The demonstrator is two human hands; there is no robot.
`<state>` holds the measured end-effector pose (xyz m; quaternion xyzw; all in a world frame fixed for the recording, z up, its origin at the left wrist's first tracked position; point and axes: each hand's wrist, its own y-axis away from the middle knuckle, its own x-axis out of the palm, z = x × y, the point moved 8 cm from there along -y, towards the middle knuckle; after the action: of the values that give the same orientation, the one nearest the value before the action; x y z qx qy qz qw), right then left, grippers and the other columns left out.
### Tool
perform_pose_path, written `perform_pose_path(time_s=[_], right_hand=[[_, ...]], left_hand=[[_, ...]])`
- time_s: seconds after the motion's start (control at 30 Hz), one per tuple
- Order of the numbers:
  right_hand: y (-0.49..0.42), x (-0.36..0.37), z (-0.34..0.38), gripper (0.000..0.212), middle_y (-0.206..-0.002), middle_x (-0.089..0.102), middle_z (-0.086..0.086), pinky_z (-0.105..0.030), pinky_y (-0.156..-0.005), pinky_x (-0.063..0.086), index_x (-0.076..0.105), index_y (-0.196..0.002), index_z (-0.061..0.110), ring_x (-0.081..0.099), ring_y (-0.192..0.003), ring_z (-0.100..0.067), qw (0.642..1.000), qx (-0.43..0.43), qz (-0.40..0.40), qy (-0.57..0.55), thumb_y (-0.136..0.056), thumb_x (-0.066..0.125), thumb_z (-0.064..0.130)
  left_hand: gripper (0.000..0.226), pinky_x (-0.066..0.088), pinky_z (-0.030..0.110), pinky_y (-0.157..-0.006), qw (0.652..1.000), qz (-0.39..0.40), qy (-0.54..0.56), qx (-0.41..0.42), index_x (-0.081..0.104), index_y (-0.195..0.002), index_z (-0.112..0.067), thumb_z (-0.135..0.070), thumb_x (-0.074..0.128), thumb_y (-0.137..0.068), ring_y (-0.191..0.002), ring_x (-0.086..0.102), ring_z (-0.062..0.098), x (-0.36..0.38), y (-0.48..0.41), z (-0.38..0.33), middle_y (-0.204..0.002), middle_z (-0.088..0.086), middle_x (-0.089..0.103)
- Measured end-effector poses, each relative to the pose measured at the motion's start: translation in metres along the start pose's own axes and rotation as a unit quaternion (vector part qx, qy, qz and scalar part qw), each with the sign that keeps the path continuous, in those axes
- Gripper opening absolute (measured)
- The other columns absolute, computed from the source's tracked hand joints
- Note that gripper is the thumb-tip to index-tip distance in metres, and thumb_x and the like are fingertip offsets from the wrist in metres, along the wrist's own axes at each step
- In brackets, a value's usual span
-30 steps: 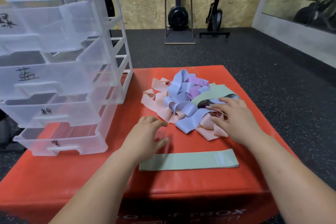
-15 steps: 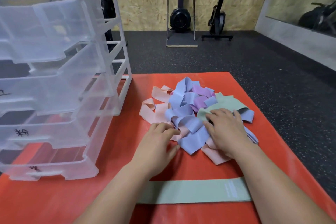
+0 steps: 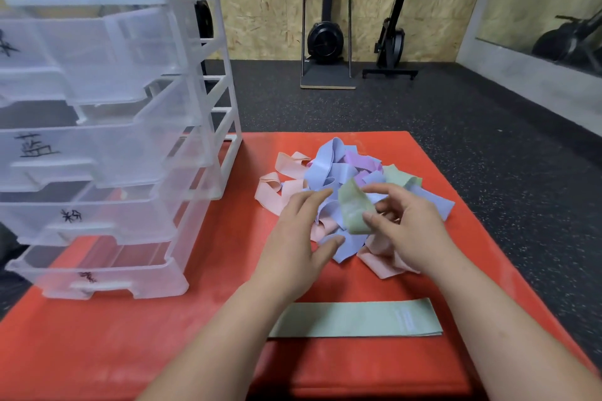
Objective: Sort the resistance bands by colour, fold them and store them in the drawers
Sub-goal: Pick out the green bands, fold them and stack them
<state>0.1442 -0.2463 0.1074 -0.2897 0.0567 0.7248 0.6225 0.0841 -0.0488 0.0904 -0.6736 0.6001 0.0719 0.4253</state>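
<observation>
A tangled pile of resistance bands (image 3: 335, 169) in blue, pink, purple and green lies on the red mat (image 3: 163, 335). My right hand (image 3: 404, 231) pinches a green band (image 3: 353, 208) and lifts its end out of the pile. My left hand (image 3: 296, 238) hovers at the pile's left side with fingers spread, thumb near a blue band (image 3: 347, 246). One green band (image 3: 355, 319) lies flat and straight on the mat in front of me. A clear plastic drawer unit (image 3: 107, 140) with labelled drawers stands at the left.
Gym machines (image 3: 325, 39) stand against the wooden back wall, on black rubber floor (image 3: 488, 140). The mat's right edge drops to the floor. Bare mat shows between the drawer unit and the flat green band.
My right hand went from pressing on the pile to pinching a green band and raising it. My left hand moved up to the pile's left side. The camera view shifted.
</observation>
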Motion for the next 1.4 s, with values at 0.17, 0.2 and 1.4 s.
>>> perform_pose_path(time_s=[0.17,0.2,1.4], right_hand=[[0.014,0.016,0.008,0.039,-0.088,0.074,0.003,-0.014,-0.065,0.049,0.069,-0.126,0.03,0.063,-0.065,-0.006,0.997,-0.012,0.078,0.0,-0.095,0.073,0.007],[0.016,0.017,0.01,0.038,-0.089,0.074,0.004,-0.012,-0.065,0.048,0.069,-0.127,0.029,0.061,-0.064,-0.003,0.996,-0.017,0.089,0.005,-0.096,0.071,0.007],[0.016,0.016,0.067,0.014,-0.085,0.079,-0.002,-0.023,-0.069,0.058,0.08,-0.097,0.015,0.075,-0.078,-0.016,0.981,-0.016,0.024,-0.191,-0.089,0.078,0.003]], left_hand=[[0.057,0.051,0.031,-0.1,0.997,-0.009,0.038,-0.063,0.048,-0.152,-0.034,-0.033,0.071,-0.099,-0.114,0.058,0.005,0.008,0.005,0.007,-0.13,-0.016,0.059],[0.055,0.052,0.031,-0.097,0.995,-0.013,0.058,-0.084,0.049,-0.151,-0.035,-0.035,0.07,-0.1,-0.112,0.06,0.006,0.009,0.005,0.01,-0.13,-0.016,0.059],[0.018,0.057,0.032,-0.094,0.927,0.013,0.344,-0.147,0.072,-0.119,-0.01,-0.02,0.067,-0.104,-0.106,0.074,0.019,-0.014,0.001,-0.012,-0.111,0.006,0.08]])
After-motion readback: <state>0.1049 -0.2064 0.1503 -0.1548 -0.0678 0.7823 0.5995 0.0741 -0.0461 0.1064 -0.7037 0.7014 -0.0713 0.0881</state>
